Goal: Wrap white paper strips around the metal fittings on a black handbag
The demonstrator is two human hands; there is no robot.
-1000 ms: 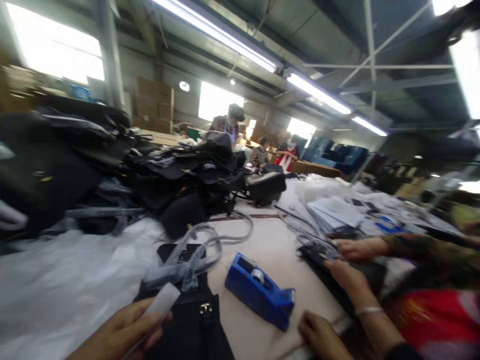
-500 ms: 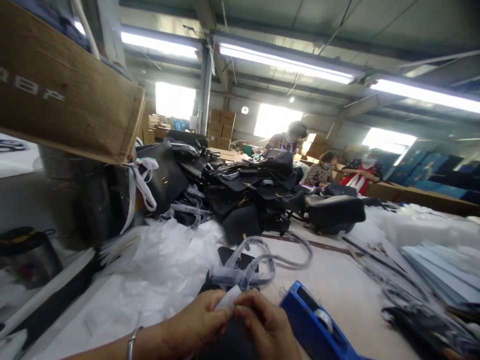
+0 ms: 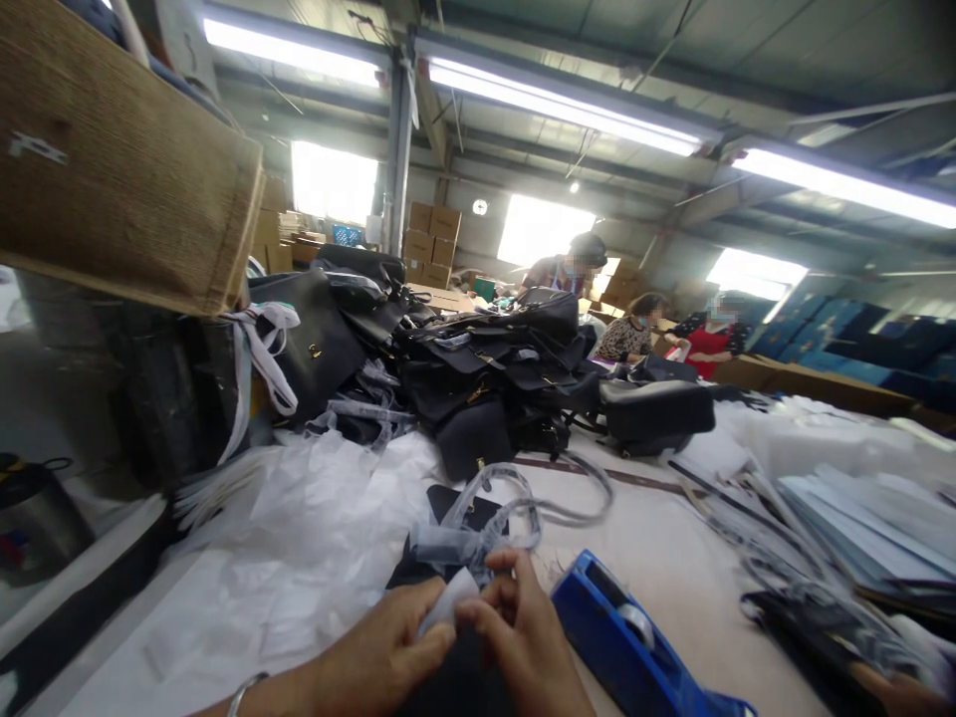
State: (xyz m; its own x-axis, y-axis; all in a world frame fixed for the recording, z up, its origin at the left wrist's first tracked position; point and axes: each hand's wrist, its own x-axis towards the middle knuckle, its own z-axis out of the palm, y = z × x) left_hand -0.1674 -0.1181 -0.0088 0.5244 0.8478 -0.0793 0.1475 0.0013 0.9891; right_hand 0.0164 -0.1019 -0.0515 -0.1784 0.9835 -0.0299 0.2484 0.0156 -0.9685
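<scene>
Small white slip (image 3: 448, 605) at bottom centre, pinched between both hands: left hand (image 3: 388, 652) fingers closed on its lower edge, right hand (image 3: 519, 642) thumb and forefinger closed on its right side. Slip sits right over a black bag (image 3: 448, 543) lying on the table (image 3: 672, 558), bag's strap wrapped in clear plastic (image 3: 485, 518). Blue tape dispenser (image 3: 627, 642) just beside right hand. White plastic sheeting (image 3: 299, 538) to the left. Pile of black bags (image 3: 478, 373) further back. Cardboard box (image 3: 112, 169) upper left. Stacked papers (image 3: 858, 518) on the right. Three people (image 3: 634, 324) working at the far end.
</scene>
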